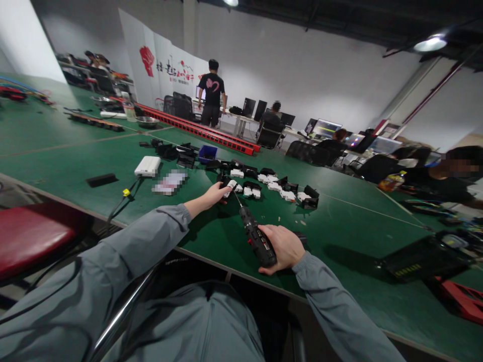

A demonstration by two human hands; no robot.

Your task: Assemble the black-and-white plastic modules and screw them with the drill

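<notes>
My right hand (284, 247) is wrapped round a black power screwdriver (256, 236) with a red switch. Its long thin bit points forward and left, the tip close to a white and black part (233, 187). My left hand (213, 196) holds that part by its left side, fingers closed on it; the exact contact of the tip is too small to make out. Several similar white and black parts (274, 185) lie in a loose row to the right, on the green table (339, 226).
A blue bin (207, 154), a white box (148, 166) with a cable, and a phone (170, 182) lie beyond my left arm. Long red rails (196, 128) cross the far edge. A black device (418, 259) stands at the right. A person (445, 176) sits at the right edge.
</notes>
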